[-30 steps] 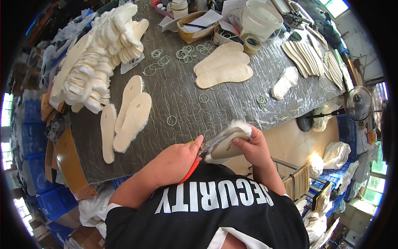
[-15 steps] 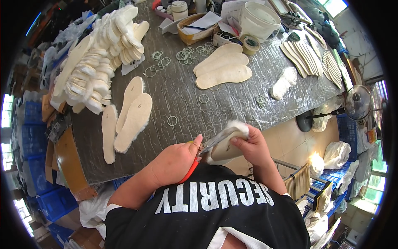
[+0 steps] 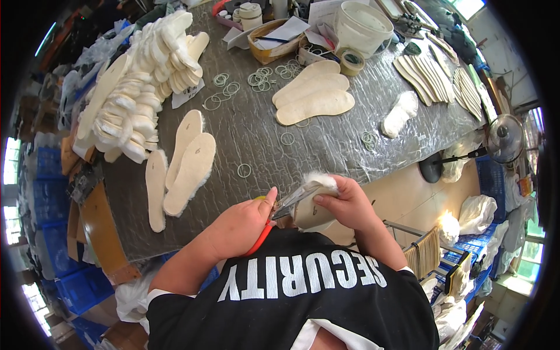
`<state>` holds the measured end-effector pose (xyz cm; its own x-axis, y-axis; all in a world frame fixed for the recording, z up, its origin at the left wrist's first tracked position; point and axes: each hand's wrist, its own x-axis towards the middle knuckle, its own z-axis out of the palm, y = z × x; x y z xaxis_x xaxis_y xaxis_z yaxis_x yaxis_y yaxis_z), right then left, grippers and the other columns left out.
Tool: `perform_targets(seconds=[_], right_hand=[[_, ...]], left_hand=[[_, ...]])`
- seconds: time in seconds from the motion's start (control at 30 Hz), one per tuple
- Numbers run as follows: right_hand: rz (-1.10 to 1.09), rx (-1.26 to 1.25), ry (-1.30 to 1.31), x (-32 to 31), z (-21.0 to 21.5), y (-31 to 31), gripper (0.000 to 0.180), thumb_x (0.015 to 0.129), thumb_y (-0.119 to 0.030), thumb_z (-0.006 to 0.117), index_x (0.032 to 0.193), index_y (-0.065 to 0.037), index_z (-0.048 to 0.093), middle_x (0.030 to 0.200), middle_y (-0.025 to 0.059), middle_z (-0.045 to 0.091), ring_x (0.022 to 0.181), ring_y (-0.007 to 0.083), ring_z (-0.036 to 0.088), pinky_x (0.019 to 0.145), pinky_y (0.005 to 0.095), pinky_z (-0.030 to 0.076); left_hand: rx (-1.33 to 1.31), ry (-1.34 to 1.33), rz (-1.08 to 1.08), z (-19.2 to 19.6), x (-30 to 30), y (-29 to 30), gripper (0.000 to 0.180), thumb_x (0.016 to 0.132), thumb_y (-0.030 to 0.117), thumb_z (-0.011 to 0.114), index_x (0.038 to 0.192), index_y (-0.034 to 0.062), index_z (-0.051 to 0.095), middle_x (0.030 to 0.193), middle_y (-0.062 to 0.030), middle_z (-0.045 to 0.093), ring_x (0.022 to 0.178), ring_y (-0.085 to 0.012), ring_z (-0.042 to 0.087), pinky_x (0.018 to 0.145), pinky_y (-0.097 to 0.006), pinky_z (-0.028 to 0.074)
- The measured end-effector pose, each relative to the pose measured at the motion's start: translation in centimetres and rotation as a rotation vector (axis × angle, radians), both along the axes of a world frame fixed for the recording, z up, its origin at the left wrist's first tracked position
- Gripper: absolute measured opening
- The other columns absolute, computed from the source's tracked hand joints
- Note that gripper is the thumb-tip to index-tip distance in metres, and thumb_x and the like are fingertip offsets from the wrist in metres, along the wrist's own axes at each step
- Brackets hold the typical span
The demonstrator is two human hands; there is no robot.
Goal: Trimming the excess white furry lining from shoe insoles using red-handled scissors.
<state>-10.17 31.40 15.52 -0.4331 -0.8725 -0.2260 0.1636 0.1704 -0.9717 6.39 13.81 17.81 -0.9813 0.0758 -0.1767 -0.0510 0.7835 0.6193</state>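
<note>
My left hand (image 3: 240,224) is closed round a pair of scissors (image 3: 262,239) with red handles. Their blades reach right, against the fleecy edge of a pale insole (image 3: 312,213). That insole is pinched between thumb and fingers of my right hand (image 3: 352,205), in front of my chest, near the table's edge. Part of the blades is hidden by the fleece. Left of my hands lie three trimmed-looking insoles with fluffy edges, the largest one (image 3: 190,175) nearest me. Farther off, three beige insoles (image 3: 315,108) overlap on the table.
A tall heap of fleecy insoles (image 3: 131,105) stands at the far left. Rubber bands (image 3: 261,78) lie scattered across the dark table (image 3: 251,137). At the back are a paper-filled box (image 3: 273,51), a tape roll (image 3: 352,60) and a clear bucket (image 3: 363,29). A fan (image 3: 504,139) stands right.
Both hands have shifted slightly left with the scissors and the insole. The insole has tilted a little, and the blades lie along its fleecy edge.
</note>
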Motion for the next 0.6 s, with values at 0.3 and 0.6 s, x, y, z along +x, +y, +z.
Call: perform_targets(seconds=[0.3,0.6], right_hand=[[0.081,0.063,-0.021,0.2,0.4,-0.6,0.020,0.082,-0.002,0.057,0.102,0.000,0.060,0.085,0.0031,0.064,0.077,0.0061,0.055,0.071,0.0244,0.046],[0.130,0.112,0.011,-0.2,0.7,-0.9,0.020,0.081,-0.001,0.058,0.100,0.001,0.062,0.084,0.0042,0.065,0.075,0.0071,0.056,0.070,0.0255,0.046]], left_hand=[[-0.154,0.042,-0.014,-0.5,0.1,-0.1,0.052,0.082,0.006,0.048,0.126,-0.0166,0.031,0.088,-0.0226,0.056,0.078,-0.0329,0.059,0.069,-0.037,0.049],[-0.128,-0.099,-0.035,0.1,0.3,-1.0,0.048,0.084,0.009,0.054,0.125,-0.0103,0.037,0.076,-0.0205,0.058,0.068,-0.0342,0.059,0.061,-0.039,0.048]])
